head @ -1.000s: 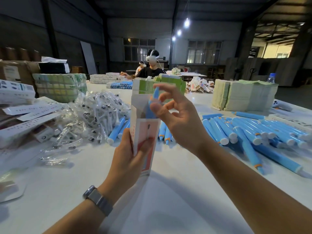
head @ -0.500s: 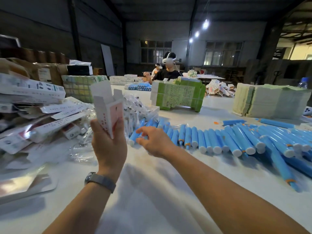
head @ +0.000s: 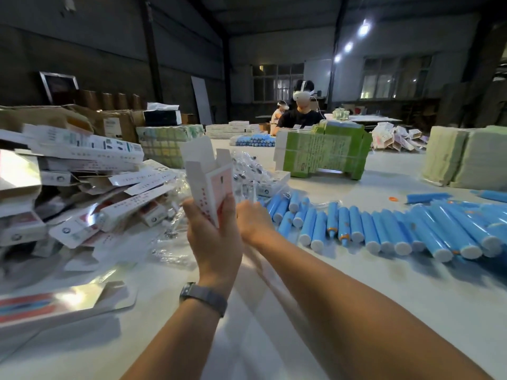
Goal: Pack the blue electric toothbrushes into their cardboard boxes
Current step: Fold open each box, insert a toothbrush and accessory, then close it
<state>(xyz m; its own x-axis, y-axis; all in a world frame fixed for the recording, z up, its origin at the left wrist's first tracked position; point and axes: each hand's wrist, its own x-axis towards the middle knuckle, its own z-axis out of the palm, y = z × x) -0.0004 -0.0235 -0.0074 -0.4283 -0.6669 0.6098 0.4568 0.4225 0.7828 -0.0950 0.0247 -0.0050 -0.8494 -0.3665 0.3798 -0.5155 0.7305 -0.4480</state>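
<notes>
White surface (head: 343,283), dim warehouse: blue electric toothbrushes (head: 384,229) in a row; left hand (head: 216,237) grip clamped on open cardboard box (head: 211,185); right hand (head: 253,222) grip indeterminate, among clear bags.

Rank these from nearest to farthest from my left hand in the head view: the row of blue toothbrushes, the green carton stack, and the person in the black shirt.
From the left hand, which holds the open box:
1. Blue toothbrushes, in a row to its right on the table.
2. Green carton stack, farther back, right of centre.
3. Person in the black shirt, behind that stack at the table's far end.
</notes>
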